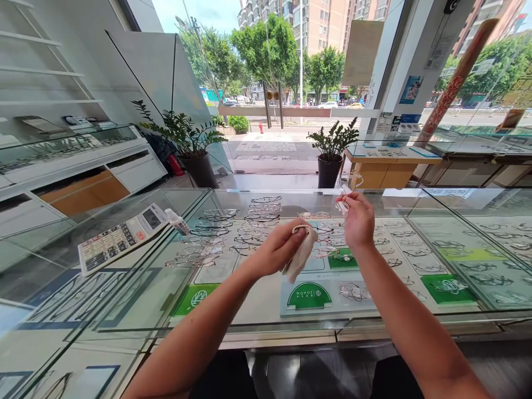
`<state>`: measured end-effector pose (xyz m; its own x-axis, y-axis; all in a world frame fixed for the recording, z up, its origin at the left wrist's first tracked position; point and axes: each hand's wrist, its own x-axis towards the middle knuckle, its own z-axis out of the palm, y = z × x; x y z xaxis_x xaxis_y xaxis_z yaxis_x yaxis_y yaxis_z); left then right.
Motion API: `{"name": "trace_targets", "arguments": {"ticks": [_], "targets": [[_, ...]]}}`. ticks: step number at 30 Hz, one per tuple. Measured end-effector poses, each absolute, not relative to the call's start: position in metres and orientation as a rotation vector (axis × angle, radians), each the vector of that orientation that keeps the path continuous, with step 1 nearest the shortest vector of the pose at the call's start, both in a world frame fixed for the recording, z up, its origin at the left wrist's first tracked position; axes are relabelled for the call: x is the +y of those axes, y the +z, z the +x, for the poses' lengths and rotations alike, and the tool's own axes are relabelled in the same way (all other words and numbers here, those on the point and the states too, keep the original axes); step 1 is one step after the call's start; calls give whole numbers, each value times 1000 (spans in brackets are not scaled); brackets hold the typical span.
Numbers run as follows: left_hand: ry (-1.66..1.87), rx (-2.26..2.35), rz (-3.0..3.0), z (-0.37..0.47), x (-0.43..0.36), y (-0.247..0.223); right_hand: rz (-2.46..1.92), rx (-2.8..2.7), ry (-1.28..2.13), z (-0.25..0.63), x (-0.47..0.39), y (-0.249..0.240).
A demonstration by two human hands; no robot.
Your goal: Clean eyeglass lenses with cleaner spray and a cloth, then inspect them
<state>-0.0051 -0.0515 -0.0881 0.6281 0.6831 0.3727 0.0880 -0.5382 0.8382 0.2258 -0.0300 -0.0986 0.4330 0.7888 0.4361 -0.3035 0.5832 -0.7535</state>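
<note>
My left hand (279,248) is closed around a pale cleaning cloth (302,260) that hangs down from the fingers over the glass counter. Farther forward and to the right, my right hand (358,217) pinches a pair of eyeglasses (344,204) between thumb and fingers. Parts of its pale, thin frame stick up past the fingertips, while the rest is hidden by the hand. The cloth and the held eyeglasses are apart. Beyond and between my hands, rows of eyeglass frames (262,209) lie at the counter, several of them thin and metal.
A white calculator (122,237) and a small white bottle (178,221) rest on the counter (249,318) at left. Green display cards (310,296) and more frames show under the glass. Two potted plants (328,166) stand beyond, before the glass doors.
</note>
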Motion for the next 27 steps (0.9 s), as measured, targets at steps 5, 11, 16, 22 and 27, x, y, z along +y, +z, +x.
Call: {"name": "trace_targets", "arguments": {"ticks": [5, 11, 16, 22, 27], "targets": [[469, 461, 2256, 12, -70, -96, -616, -894, 969, 227, -33, -94], [206, 379, 2409, 31, -76, -133, -601, -1028, 1104, 228, -32, -94], [407, 166, 2694, 45, -74, -155, -592, -1102, 1150, 229, -33, -97], [1343, 527, 2702, 19, -54, -115, -579, -1277, 1154, 232, -36, -75], [1792, 635, 2652, -15, -33, -27, -617, -1677, 1117, 234, -41, -11]]}}
